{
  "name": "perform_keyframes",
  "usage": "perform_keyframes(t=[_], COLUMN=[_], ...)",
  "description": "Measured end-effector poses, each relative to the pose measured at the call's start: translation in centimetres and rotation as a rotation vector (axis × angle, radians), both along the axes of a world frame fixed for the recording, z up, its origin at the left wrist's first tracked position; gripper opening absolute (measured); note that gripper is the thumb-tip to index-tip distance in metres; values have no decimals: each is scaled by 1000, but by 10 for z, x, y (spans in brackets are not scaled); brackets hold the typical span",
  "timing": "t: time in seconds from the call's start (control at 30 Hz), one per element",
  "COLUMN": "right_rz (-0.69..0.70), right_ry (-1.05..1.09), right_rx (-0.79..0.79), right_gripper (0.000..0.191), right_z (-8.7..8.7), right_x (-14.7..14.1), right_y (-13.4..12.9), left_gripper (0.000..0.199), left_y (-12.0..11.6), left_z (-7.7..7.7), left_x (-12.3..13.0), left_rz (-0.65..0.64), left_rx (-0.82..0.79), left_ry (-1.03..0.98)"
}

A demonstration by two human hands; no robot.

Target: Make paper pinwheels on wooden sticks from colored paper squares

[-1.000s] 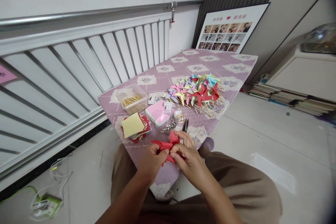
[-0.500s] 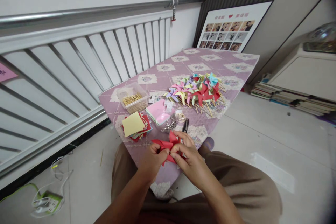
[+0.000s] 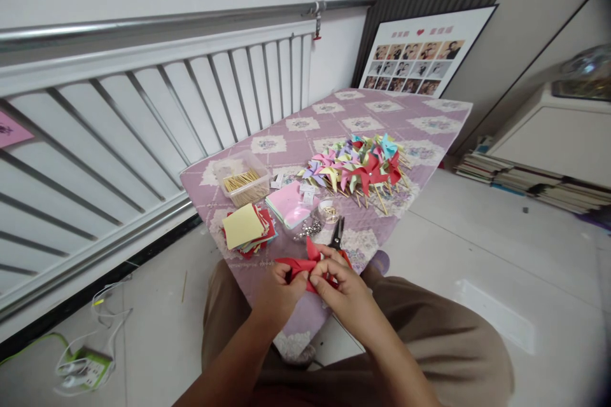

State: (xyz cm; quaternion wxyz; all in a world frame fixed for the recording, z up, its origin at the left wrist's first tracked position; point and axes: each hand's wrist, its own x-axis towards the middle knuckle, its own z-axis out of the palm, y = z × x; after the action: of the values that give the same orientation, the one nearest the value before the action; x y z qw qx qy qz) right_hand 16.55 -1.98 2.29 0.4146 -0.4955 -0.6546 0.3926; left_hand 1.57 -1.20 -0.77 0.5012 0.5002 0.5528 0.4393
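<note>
- Left hand point(image 3: 280, 287) and right hand point(image 3: 347, 284): fingers of both pinched narrow on the folded red paper point(image 3: 298, 264), above the counter's point(image 3: 305, 321) near corner.
- Light, even pressure at its middle should hold the folds without crushing the tips.
- Mind the scissors point(image 3: 337, 233) beside the right fingers.

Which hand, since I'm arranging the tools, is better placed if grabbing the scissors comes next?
Likely the right hand: the scissors lie beside it, handle end nearest. The left hand is farther off. Both pinch the red paper pinwheel, so the right would let go first.
</note>
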Motion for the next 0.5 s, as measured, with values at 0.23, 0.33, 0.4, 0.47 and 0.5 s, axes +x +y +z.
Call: perform_keyframes(t=[0.23,0.33,0.4,0.47,0.5], right_rz=[-35,-59,-76,-92,-105], right_ry=[150,198,255,327,356], right_rx=[-121,-149,-165,-186,-199], right_gripper=[13,16,21,27,30], right_z=[-7,-6,-7,-9,-11], right_x=[-6,-7,-8,-10,-10], right_y=[3,3,4,4,5], left_gripper=[19,21,21,20,19], left_y=[-1,-1,0,0,0], left_z=[9,11,12,12,11], left_x=[-1,0,1,2,2], left_rz=[-34,-17,-3,13,20], left_rx=[56,78,75,52,44], left_ry=[75,78,81,86,86])
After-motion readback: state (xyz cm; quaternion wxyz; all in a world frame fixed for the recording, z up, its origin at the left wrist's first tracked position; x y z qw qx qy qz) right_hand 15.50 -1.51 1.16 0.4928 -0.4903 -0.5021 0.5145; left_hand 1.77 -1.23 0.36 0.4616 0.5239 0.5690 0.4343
